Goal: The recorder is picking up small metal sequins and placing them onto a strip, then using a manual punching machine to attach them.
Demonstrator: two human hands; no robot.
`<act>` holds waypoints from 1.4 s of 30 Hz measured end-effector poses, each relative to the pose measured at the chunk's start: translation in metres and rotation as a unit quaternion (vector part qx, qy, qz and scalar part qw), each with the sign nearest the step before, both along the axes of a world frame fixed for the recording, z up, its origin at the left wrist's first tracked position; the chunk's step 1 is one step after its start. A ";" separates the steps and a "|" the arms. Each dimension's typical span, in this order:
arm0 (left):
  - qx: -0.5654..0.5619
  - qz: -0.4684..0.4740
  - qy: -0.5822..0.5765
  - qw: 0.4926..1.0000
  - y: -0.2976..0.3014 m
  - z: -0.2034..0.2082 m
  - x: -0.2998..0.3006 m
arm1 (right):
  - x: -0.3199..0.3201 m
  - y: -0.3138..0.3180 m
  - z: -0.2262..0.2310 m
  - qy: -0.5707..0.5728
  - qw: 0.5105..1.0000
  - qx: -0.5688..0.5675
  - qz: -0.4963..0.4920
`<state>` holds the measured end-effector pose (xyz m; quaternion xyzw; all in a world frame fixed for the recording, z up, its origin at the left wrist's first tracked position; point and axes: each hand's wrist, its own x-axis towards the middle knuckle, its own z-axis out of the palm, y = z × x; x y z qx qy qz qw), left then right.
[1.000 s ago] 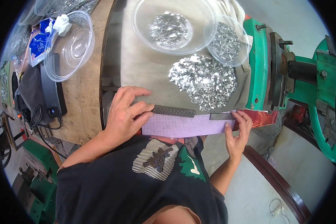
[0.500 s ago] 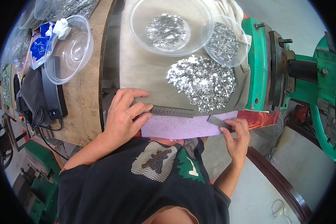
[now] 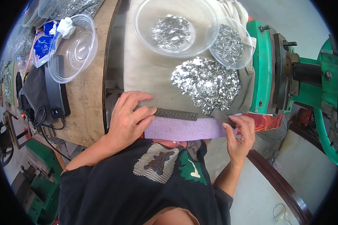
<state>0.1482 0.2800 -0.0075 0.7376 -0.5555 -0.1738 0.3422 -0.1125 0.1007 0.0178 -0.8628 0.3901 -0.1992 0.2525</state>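
A dark notched metal bar (image 3: 177,114) lies along the near edge of the grey cloth. My left hand (image 3: 128,118) is closed on its left end, thumb and forefinger pinching it. My right hand (image 3: 241,135) pinches a plain flat grey metal strip (image 3: 221,116) between thumb and fingers, tilted, its free end by the lower edge of a pile of small shiny metal pieces (image 3: 208,83). Under the hands runs a strip of purple woven cloth (image 3: 180,129). What the fingertips cover on both bars is hidden.
Behind the pile stand a large clear tub (image 3: 139,26) and a smaller clear tub (image 3: 249,45), both holding small metal parts. A green machine (image 3: 262,67) borders the right side. On the wooden table (image 3: 88,105) at left are an empty clear tub (image 3: 72,56) and a cable (image 3: 39,118).
My right hand has lifted the flat strip slightly away from me, and its free end now sits closer to the pile. The left hand keeps its hold; the whole view has shifted a little.
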 end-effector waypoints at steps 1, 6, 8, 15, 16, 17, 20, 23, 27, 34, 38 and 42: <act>-0.001 -0.002 -0.002 1.000 0.000 0.000 0.000 | 0.001 0.000 -0.001 -0.001 1.000 0.000 0.004; -0.002 -0.004 -0.009 1.000 -0.001 0.000 0.001 | 0.010 0.002 -0.003 -0.005 1.000 0.007 0.015; 0.009 -0.004 -0.002 1.000 -0.002 0.000 0.002 | 0.015 0.003 -0.003 -0.007 1.000 0.014 0.027; -0.001 -0.009 -0.010 1.000 -0.004 0.003 0.000 | 0.037 0.006 -0.004 -0.024 0.997 0.001 0.078; -0.003 -0.009 -0.008 1.000 -0.004 0.003 0.000 | 0.039 0.006 -0.003 -0.027 0.996 0.009 0.080; 0.003 -0.006 -0.003 1.000 -0.005 0.003 0.000 | 0.041 0.007 -0.003 -0.021 0.997 0.028 0.074; 0.006 -0.016 0.000 1.000 -0.004 0.003 0.001 | 0.046 0.007 -0.003 -0.018 0.995 0.031 0.089; -0.001 -0.017 0.000 1.000 -0.004 0.003 0.001 | 0.048 0.006 -0.003 -0.018 0.996 0.039 0.084; -0.006 -0.019 -0.004 1.000 -0.005 0.003 0.001 | 0.049 0.006 -0.001 -0.021 0.995 0.023 0.093; 0.024 -0.026 0.003 0.999 -0.008 0.007 0.005 | 0.061 0.008 0.000 -0.028 0.990 0.028 0.132; 0.033 -0.005 0.044 0.998 -0.007 0.011 0.005 | 0.071 0.011 0.001 -0.016 0.985 0.035 0.170; 0.057 0.013 0.074 0.995 -0.005 0.015 0.007 | 0.079 0.013 0.000 -0.022 0.979 0.042 0.199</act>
